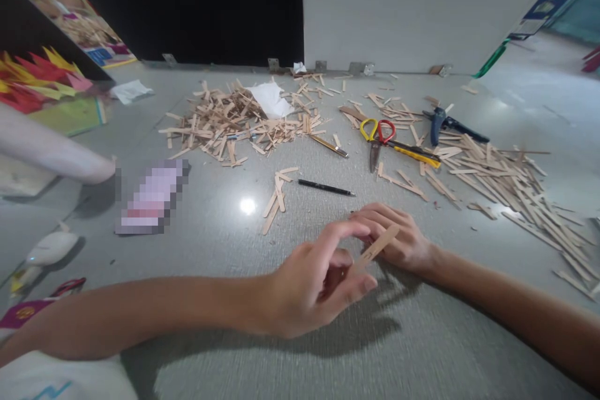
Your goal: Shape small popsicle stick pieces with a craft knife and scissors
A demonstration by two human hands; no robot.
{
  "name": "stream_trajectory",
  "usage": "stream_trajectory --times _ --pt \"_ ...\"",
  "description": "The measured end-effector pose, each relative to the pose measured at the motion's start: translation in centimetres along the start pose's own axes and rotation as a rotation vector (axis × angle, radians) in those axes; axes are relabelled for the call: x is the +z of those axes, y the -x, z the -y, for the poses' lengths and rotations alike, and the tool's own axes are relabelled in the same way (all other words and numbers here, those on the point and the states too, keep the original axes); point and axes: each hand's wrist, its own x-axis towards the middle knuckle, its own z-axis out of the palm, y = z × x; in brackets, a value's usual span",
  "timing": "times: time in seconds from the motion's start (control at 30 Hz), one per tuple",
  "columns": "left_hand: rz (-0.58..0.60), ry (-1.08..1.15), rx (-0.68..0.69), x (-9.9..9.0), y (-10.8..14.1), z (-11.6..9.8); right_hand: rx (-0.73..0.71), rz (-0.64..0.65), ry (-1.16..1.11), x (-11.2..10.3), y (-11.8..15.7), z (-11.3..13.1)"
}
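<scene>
My left hand (314, 287) is raised a little above the table in the middle foreground, its fingers curled and its thumb pressed in. It grips a flat wooden craft stick (377, 247) that slants up to the right. Just behind it, my right hand (396, 234) rests palm down on the table, fingers loosely bent and partly hidden by the stick and left hand. A black pen (327, 187) lies beyond the hands. To the pen's left, a few craft sticks (276, 197) lie overlapped in a bent shape.
A heap of stick pieces (220, 119) lies at the back with white tissue (272, 100). Scissors (375, 140), a yellow cutter (417, 154), a dark blue clamp-like tool (440, 125) and long sticks (529, 200) lie right. Another person's arm (56, 147) rests left near a blurred phone-like object (152, 197).
</scene>
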Motion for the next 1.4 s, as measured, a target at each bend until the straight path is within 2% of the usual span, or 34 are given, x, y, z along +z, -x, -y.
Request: stream_trajectory --times 0.07,0.13,0.27,0.43,0.83,1.03,1.23,1.33,1.4 --pt "0.014 0.05 -0.129 -0.2 -0.1 -0.6 0.003 0.016 0.0 -0.1 0.0 0.0" --pt "0.0 0.079 -0.195 -0.4 -0.4 -1.0 0.015 0.035 0.007 -0.2 -0.1 0.1" --pt "-0.05 0.051 -0.193 -0.6 -0.7 -1.3 0.024 0.047 0.012 -0.3 -0.3 0.2" --pt "-0.123 -0.14 -0.07 -0.9 -0.8 -1.6 0.03 0.03 -0.004 -0.3 -0.5 0.2" --pt "-0.104 -0.476 0.224 -1.9 -1.4 -1.5 0.015 0.022 -0.004 0.0 -0.6 0.0" --pt "-0.048 -0.566 0.31 -2.4 -1.5 -1.4 0.025 0.03 -0.005 0.0 -0.4 0.0" --pt "-0.091 -0.892 0.559 -2.5 -1.6 -1.3 0.03 0.031 -0.008 0.3 -0.1 0.0" --pt "-0.074 -1.051 0.696 -2.7 -1.8 -1.4 0.019 0.035 0.001 0.3 0.0 -0.1" --pt "-0.057 -1.102 0.735 -3.0 -1.8 -1.5 0.017 0.038 -0.001 0.3 0.0 -0.1"
